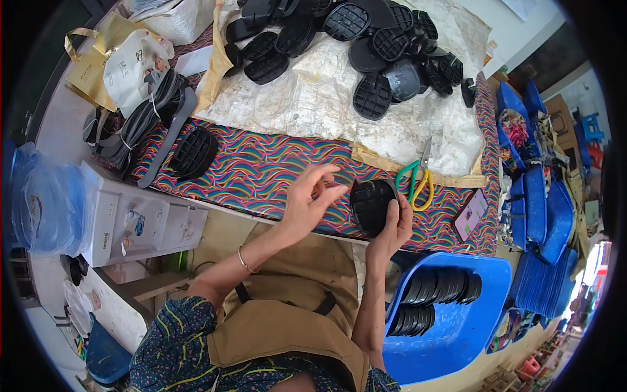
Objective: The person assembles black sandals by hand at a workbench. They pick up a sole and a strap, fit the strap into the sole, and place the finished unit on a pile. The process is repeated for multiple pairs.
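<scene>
My right hand (394,225) grips a black moulded piece (372,208), rounded like a shoe heel with a gridded hollow face, just over the table's front edge. Thumb and fingers clasp its right side. To the left of that piece hovers my left hand (309,201), its fingers loosely bent and apart, with nothing visible in them. A similar black gridded block (193,153) lies on the patterned tablecloth (274,166), left of my left hand. Scissors (418,183) with one green and one yellow handle rest beyond my right hand, blades pointing away.
Many similar black pieces (372,96) are heaped on a white sheet (294,98) at the back. A blue tub (457,346) at lower right holds rows of black pieces. A phone (470,215) lies at the right. Bundled black strips (153,117) and bags (91,75) crowd the left end.
</scene>
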A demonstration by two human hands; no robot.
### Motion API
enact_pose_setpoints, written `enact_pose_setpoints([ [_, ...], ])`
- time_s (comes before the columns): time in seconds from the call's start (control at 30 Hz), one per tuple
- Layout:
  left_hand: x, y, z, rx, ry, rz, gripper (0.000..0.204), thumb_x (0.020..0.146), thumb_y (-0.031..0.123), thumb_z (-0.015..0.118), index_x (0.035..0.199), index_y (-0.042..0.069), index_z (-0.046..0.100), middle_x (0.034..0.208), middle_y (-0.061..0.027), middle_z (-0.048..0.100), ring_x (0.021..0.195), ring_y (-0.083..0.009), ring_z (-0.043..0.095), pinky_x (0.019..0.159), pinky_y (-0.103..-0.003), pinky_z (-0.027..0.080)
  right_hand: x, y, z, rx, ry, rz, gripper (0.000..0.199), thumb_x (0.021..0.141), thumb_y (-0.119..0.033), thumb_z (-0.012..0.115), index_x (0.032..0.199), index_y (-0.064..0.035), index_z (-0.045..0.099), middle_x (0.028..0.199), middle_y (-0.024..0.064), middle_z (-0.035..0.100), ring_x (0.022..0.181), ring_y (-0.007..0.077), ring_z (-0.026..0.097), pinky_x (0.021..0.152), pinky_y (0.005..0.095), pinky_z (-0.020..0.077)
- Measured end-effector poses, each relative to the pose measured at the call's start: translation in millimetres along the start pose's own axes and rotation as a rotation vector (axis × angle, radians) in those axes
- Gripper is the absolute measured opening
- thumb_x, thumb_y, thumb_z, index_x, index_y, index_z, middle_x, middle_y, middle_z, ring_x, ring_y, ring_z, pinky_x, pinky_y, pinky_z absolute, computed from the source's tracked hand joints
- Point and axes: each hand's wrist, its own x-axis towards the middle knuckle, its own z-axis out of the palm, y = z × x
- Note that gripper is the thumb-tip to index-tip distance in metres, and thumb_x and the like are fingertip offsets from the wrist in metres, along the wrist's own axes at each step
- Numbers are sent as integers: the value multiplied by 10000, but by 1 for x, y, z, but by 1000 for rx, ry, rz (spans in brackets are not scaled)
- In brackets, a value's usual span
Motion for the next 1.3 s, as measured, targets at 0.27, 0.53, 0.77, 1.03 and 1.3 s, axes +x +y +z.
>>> enact_pose_setpoints([
  [0.27,-18,19,23,26,-68,20,311,886,67,681,1172,-30,605,996,-171,691,889,-205,682,736,-303,519,-32,-3,13,539,-99,321,281,989,-222,579,1193,-29,564,1143,61,617,1054,129,573,943,305,451],
  [0.53,4,28,-3,610,-323,562,427,644,-45,671,1069,-4,645,802,-119,623,722,-277,623,623,-389,503,-1,-31,-16,-423,-232,-191,317,1001,-282,482,1113,-15,609,1100,60,571,982,121,515,859,265,411],
  [0.77,10,20,10,689,-408,633,438,630,-33,644,1066,-2,634,790,-97,605,720,-270,607,624,-386,493,5,-24,-6,-309,-350,-38,156,810,-56,722,840,-29,571,863,24,521,827,152,484,748,284,403],
  [1.03,13,8,15,565,-457,648,437,634,-49,659,1056,59,635,722,-67,517,695,-261,553,612,-396,437,8,7,-7,-73,-275,170,127,855,-89,659,806,-35,555,837,12,490,801,121,450,712,265,370],
  [1.3,13,21,22,560,-447,594,296,643,-87,667,900,59,677,688,-78,549,635,-273,545,567,-386,426,12,16,-4,43,-182,279,64,859,-50,607,879,-46,547,810,-20,499,747,80,451,673,244,386],
])
